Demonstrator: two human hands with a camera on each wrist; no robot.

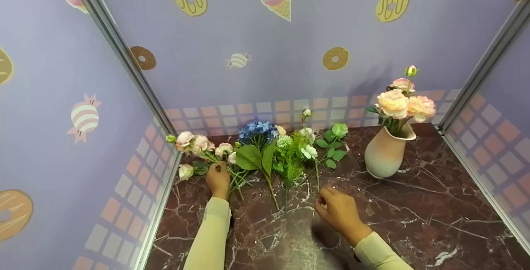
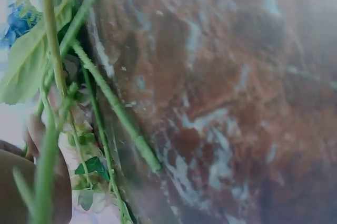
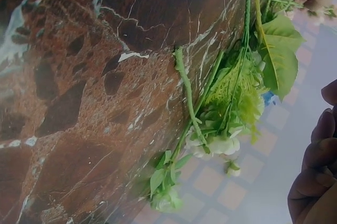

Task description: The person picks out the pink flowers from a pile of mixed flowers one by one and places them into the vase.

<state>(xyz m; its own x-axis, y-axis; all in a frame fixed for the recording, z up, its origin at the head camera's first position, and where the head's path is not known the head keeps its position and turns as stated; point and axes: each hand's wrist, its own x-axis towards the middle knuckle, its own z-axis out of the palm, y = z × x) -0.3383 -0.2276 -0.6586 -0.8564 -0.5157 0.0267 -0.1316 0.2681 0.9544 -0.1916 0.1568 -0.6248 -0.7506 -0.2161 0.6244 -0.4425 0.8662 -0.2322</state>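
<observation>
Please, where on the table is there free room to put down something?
The widest bare patch of the table is at front right, bordered by the vase behind and the right hand at left. A smaller one lies between the left sleeve and the right hand, before the stems. Along the back, left of the vase, flowers crowd the table.
</observation>
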